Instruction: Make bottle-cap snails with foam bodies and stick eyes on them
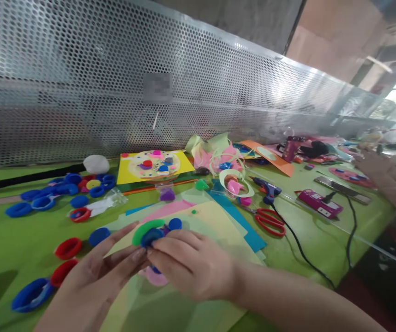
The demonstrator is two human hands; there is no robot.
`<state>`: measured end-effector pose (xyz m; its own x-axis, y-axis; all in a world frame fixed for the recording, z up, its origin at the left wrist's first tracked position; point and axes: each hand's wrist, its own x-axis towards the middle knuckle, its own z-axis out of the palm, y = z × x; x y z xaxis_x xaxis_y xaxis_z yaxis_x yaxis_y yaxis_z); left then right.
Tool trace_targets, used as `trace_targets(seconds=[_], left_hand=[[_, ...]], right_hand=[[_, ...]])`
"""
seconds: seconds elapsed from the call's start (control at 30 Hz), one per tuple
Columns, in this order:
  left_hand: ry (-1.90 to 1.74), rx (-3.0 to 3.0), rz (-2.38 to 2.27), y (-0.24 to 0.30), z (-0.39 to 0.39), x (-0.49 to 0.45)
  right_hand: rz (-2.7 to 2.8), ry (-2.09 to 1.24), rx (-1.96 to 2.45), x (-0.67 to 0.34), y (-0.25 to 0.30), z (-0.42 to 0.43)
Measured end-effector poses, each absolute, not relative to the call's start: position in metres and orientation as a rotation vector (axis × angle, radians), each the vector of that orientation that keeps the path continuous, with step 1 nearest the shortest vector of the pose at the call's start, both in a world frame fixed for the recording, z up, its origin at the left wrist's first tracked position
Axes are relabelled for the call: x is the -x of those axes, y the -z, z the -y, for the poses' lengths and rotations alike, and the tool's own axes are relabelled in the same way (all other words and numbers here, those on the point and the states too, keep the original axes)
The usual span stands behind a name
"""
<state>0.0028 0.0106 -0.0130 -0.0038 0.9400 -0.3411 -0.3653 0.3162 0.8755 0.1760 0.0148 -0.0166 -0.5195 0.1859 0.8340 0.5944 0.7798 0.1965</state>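
My left hand and my right hand meet over a stack of pastel paper sheets. Together they pinch a small blue cap set against a green ring. My left thumb and forefinger press the piece from the left; my right fingers curl over it from the right. A pink round piece shows under my right hand. Another blue cap lies just beyond.
Blue and red bottle caps are scattered on the green table at left. A yellow sheet with a decorated disc lies behind. Red scissors, a glue gun and black cables sit to the right. Another person's arm reaches in at far right.
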Motion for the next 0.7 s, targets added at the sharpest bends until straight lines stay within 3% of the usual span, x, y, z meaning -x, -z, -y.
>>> trace_targets(seconds=[0.33,0.37,0.5,0.7], left_hand=[[-1.164,-0.628,-1.125,0.01,-0.016,0.002],[-1.158,-0.651,-1.141,0.009,-0.016,0.002],[-1.108,-0.784,-1.176,0.006,-0.012,0.004],[-1.112,-1.071,-1.176,0.005,-0.008,0.005]], right_hand=[[2.184,0.68,0.678,-0.21,0.0,-0.01],[2.155,0.67,0.807,-0.223,-0.004,-0.011],[1.7,0.238,2.141,-0.289,-0.015,-0.028],[1.269,0.151,2.692,-0.371,-0.004,-0.055]])
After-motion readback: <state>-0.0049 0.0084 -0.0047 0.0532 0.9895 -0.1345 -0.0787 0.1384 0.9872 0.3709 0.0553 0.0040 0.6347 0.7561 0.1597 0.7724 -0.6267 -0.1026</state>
